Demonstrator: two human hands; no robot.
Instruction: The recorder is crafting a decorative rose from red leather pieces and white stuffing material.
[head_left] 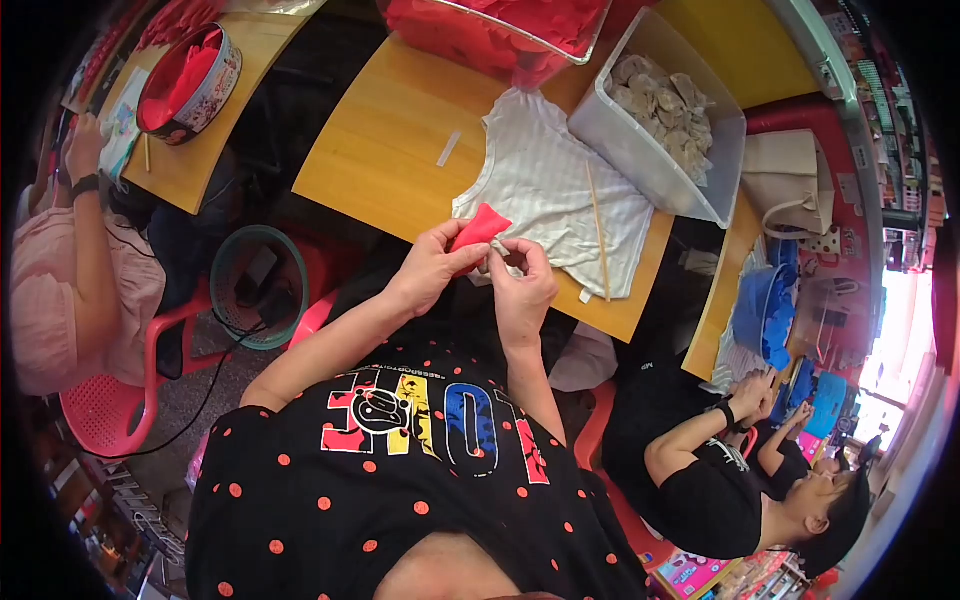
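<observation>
Both hands meet over the near edge of the table. My left hand (435, 265) is closed round a small, soft red piece (483, 225), which looks like folded cloth or thin rubber. Beside it my right hand (525, 290) pinches a little greyish-white bit (497, 250) against the red piece's lower end; its kind is too small to make out. Under and beyond the hands a white ribbed sleeveless shirt (540, 150) lies spread out. A thin wooden stick (600, 230) rests on the shirt, to the right of my hands.
A clear bin of red pieces (490, 40) stands at the table's far side. Right of it, a translucent bin (640, 150) holds beige pieces. A short pale strip (449, 148) lies on the wooden table (370, 150). People work at both sides; a green basket (260, 287) is at left.
</observation>
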